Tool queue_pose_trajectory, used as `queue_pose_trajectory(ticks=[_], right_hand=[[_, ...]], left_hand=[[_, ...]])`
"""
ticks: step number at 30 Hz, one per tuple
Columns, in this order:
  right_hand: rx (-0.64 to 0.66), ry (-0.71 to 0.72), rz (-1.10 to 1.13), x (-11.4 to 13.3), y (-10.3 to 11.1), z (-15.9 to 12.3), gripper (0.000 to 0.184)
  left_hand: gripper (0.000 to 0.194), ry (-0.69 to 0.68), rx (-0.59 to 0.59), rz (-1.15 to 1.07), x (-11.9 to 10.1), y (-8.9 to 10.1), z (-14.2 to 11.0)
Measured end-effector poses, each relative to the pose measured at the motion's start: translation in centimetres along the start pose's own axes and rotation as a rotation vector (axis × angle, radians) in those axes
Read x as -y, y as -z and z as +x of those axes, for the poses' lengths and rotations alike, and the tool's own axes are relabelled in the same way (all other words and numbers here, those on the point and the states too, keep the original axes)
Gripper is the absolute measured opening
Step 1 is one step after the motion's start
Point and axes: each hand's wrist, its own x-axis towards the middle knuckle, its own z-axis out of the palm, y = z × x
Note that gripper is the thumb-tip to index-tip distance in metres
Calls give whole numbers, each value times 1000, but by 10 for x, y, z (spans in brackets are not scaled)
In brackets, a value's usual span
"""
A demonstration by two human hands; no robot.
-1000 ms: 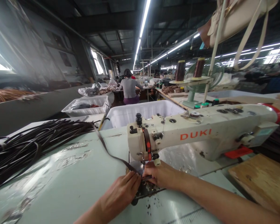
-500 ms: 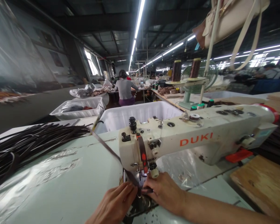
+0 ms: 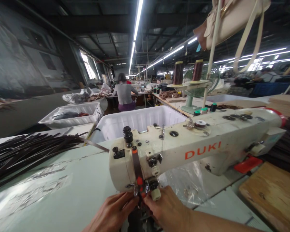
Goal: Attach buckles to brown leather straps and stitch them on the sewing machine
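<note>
A sewing machine point(image 3: 169, 151) marked DUKI stands in front of me, its needle area low in the middle of the view. My left hand point(image 3: 113, 211) is closed at the left of the presser foot, thumb and fingers pinched on a narrow dark brown strap point(image 3: 98, 145). That strap runs behind the machine head toward the far left; its part at the needle is mostly hidden. On the other side of the needle my right hand point(image 3: 168, 206) is closed too, its fingertips on the strap, partly covered by the tension knob.
A bundle of dark straps point(image 3: 38, 146) lies on the table at left. Behind the machine is a white bin point(image 3: 135, 119). Thread cones point(image 3: 178, 73) and a fan stand at back right. A wooden board point(image 3: 270, 190) lies right. A person point(image 3: 125, 93) sits farther off.
The view has shifted, so the machine head sits lower and further left. Both hands are still at the needle area. Less of the strap shows now, hidden by the machine head.
</note>
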Motion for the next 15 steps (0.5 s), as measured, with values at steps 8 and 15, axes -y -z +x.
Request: queue_pose_trajectory(ticks=[8, 15], right_hand=[[-107, 10, 21, 1, -7, -3, 4], [-19, -28, 65, 1, 3, -2, 8]], left_hand=[[32, 6, -55, 89, 0, 1, -1], [33, 55, 20, -5, -2, 2, 0]])
